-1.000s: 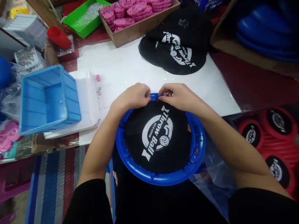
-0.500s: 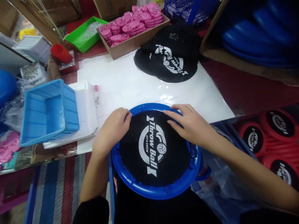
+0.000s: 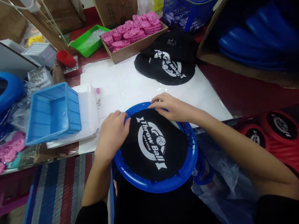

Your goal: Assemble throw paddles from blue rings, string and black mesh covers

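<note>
A blue plastic ring [image 3: 154,186] rests at the near table edge, over my lap. Inside it lies a black mesh disc [image 3: 133,155] with white "Throw Ball" print; a gap shows between disc and ring at the upper right. My left hand [image 3: 113,132] pinches the ring's upper left rim together with the mesh edge. At the far rim, my right hand [image 3: 169,107] has its fingers bent over the mesh edge and ring. Beyond the ring, more black printed discs [image 3: 173,59] lie overlapping on white paper.
On the left stand a blue bin [image 3: 53,115] and a red cup [image 3: 66,59]. Farther back are a green tray [image 3: 90,40] and a box of pink parts [image 3: 133,31]. Blue rings fill a carton [image 3: 252,46] at the right; red discs [image 3: 280,126] sit below.
The mesh disc has turned counterclockwise within the ring, its print now slanting. My right hand has moved left along the far rim, and my left hand slightly down and left.
</note>
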### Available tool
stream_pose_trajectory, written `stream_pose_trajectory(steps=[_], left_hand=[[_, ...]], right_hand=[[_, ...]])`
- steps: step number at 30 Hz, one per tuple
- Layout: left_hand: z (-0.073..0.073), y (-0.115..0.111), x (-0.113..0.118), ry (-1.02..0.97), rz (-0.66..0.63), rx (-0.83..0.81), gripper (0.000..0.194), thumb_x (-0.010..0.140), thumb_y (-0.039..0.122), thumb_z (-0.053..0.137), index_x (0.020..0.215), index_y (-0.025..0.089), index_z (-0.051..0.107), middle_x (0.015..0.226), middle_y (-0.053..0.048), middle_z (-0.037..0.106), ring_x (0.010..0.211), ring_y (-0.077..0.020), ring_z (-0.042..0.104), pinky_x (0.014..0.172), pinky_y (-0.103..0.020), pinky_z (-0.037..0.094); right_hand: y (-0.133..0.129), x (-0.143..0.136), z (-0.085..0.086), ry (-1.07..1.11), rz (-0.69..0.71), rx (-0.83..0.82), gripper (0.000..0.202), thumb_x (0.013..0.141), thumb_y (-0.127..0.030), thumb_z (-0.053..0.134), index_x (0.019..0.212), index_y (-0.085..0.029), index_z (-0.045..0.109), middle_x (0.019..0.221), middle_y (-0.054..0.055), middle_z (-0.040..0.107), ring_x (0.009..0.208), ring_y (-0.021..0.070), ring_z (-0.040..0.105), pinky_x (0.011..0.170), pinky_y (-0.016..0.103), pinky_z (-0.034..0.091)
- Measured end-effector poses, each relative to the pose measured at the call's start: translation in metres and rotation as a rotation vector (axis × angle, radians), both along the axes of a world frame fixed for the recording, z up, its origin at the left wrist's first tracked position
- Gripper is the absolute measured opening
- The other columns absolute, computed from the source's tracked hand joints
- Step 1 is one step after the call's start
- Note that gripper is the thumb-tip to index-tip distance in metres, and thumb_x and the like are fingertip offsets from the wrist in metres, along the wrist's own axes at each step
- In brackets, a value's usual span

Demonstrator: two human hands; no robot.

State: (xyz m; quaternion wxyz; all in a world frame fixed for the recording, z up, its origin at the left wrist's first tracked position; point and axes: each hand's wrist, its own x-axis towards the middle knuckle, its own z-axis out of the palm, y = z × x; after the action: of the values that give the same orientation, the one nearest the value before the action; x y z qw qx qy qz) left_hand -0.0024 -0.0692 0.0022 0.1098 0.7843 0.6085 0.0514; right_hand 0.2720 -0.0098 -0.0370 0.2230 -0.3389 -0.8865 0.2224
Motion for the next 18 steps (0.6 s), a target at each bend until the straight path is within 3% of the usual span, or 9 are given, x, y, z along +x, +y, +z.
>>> stream_pose_trajectory(steps=[3,6,11,18], left_hand=[[0.002,0.021,0.011,-0.129,-0.129,0.012,0.026,0.107,0.030,0.051,0.113,0.019,0.073,0.115,-0.013,0.073,0.109,-0.0302,0.066,0.094,-0.044,0.052],[-0.001,0.045,0.020,-0.255,-0.237,-0.088,0.022,0.103,0.024,0.055,0.106,0.020,0.077,0.111,-0.010,0.075,0.105,-0.0264,0.068,0.093,-0.040,0.053],[-0.005,0.062,0.017,-0.340,-0.234,-0.206,0.017,0.096,0.021,0.062,0.093,0.020,0.079,0.098,-0.007,0.078,0.089,-0.0223,0.069,0.083,-0.036,0.050],[-0.012,0.064,0.014,-0.386,-0.208,-0.210,0.015,0.095,0.024,0.061,0.089,0.019,0.074,0.093,-0.006,0.077,0.083,-0.0197,0.065,0.077,-0.034,0.046]], right_hand=[[0.008,-0.019,0.005,0.046,-0.049,-0.055,0.026,0.102,-0.027,0.056,0.114,-0.027,0.079,0.122,0.012,0.070,0.118,0.0306,0.063,0.108,0.053,0.051],[0.009,-0.036,0.003,0.079,-0.087,-0.119,0.016,0.099,-0.028,0.062,0.103,-0.026,0.077,0.119,0.011,0.069,0.115,0.0290,0.064,0.106,0.051,0.051],[0.008,-0.043,-0.003,0.143,-0.115,-0.204,0.009,0.095,-0.024,0.065,0.088,-0.024,0.071,0.116,0.010,0.071,0.109,0.0269,0.067,0.101,0.049,0.053],[0.005,-0.044,-0.003,0.156,-0.112,-0.223,0.009,0.099,-0.025,0.059,0.091,-0.024,0.063,0.117,0.011,0.071,0.112,0.0278,0.066,0.103,0.050,0.052]])
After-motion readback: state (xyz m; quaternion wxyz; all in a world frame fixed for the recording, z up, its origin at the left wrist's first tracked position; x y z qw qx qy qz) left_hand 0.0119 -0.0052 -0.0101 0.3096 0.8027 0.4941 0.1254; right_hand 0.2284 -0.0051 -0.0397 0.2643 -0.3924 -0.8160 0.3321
